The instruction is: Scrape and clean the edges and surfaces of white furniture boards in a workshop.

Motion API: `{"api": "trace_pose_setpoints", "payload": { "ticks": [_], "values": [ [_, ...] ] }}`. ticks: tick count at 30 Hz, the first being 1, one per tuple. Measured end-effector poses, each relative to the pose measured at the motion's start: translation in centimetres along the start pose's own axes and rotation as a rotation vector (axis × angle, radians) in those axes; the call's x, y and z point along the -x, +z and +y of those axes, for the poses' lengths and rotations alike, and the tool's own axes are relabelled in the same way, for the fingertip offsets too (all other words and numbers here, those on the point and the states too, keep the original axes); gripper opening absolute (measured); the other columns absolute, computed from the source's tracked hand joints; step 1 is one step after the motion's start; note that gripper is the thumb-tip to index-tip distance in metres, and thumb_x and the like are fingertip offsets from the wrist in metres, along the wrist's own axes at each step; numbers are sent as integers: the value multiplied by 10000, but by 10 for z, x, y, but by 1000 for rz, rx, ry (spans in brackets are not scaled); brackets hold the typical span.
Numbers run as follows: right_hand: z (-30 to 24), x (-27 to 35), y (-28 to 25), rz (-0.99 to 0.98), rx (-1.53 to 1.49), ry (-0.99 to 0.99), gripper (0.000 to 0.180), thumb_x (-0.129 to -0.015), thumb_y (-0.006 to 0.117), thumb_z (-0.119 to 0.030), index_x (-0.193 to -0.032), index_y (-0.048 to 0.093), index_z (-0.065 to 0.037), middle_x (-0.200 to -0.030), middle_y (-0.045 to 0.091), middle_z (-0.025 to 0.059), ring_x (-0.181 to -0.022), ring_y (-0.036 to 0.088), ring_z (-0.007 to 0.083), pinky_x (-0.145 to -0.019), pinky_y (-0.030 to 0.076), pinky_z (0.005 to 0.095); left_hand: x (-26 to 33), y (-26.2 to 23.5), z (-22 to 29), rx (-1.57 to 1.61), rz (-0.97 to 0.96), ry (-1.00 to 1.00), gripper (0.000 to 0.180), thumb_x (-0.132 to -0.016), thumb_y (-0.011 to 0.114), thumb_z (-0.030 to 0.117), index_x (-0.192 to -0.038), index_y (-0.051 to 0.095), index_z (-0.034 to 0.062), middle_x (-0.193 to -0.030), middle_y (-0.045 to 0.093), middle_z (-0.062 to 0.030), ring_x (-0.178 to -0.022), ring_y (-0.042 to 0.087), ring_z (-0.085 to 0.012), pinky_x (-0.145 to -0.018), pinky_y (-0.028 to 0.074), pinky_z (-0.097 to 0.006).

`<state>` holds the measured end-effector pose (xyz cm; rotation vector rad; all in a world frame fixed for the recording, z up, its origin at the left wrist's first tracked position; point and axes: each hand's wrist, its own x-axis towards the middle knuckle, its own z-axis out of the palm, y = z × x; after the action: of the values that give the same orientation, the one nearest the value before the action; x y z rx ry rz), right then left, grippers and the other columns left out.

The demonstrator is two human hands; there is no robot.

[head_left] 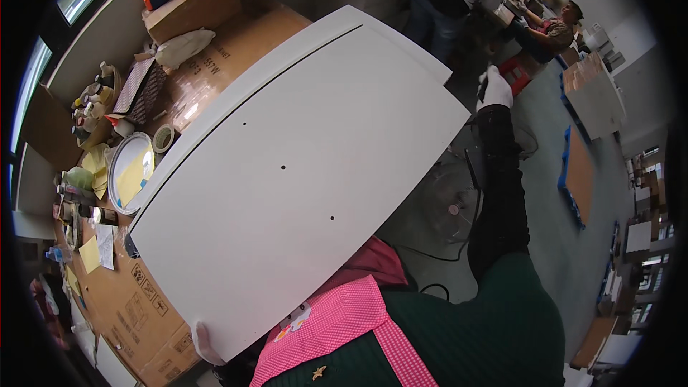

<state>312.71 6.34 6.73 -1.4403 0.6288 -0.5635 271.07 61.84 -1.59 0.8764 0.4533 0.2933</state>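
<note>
Large white panel (287, 179) held over the cardboard-covered counter (136, 308), gloved left hand (204, 344) curled under its near corner, gloved right hand (494, 87) wrapped around a dark tool (482, 90) at far right

We hold a large white panel (294, 172) across the cardboard-covered table (136, 308), and it blocks nearly all the room above the table's middle. Along the table's left edge, a round metal tray (129, 170), a tape roll (163, 137) and a cluster of small jars (92, 104) leave only narrow gaps. At the far corner a cardboard box (190, 1) bars the way. Right of the panel, our right hand (494, 87) has open floor (552, 244) below it, crossed by a fan (448, 204) and a cable (430, 254).
</note>
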Motion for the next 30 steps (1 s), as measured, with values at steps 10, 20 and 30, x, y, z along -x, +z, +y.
{"api": "trace_pose_setpoints", "payload": {
  "ticks": [10, 20, 30],
  "values": [
    [-16, 185, 42, -1027, -615, 702, 503, -1022, 381, -338, -1293, 413, 85, -1273, 514, 223, -1163, 540, 342, -1029, 427, 448, 5, -15, -4, -102, 59, 71, 493, -958, 450, 298, -1270, 442, -84, -1180, 573, -211, -1047, 605, -299, -903, 492, -407],
    [22, 258, 71, -1556, -562, 1038, 370, -1016, 409, -269, -1088, 569, 57, -1437, 359, 275, -1324, 402, 357, -1123, 296, 518, 10, 3, 4, -57, 246, 11, 356, -1013, 416, 265, -1184, 522, -29, -1069, 622, -115, -956, 623, -188, -835, 504, -304],
    [36, 199, 93, -1559, -1107, 1250, 433, -998, 411, -131, -1367, 358, 89, -1438, 373, 257, -1288, 445, 354, -1085, 401, 431, 7, -11, -6, -109, 239, -28, 331, -1016, 451, 227, -1216, 524, -26, -1104, 601, -82, -984, 586, -148, -842, 490, -290]
  ]
}}
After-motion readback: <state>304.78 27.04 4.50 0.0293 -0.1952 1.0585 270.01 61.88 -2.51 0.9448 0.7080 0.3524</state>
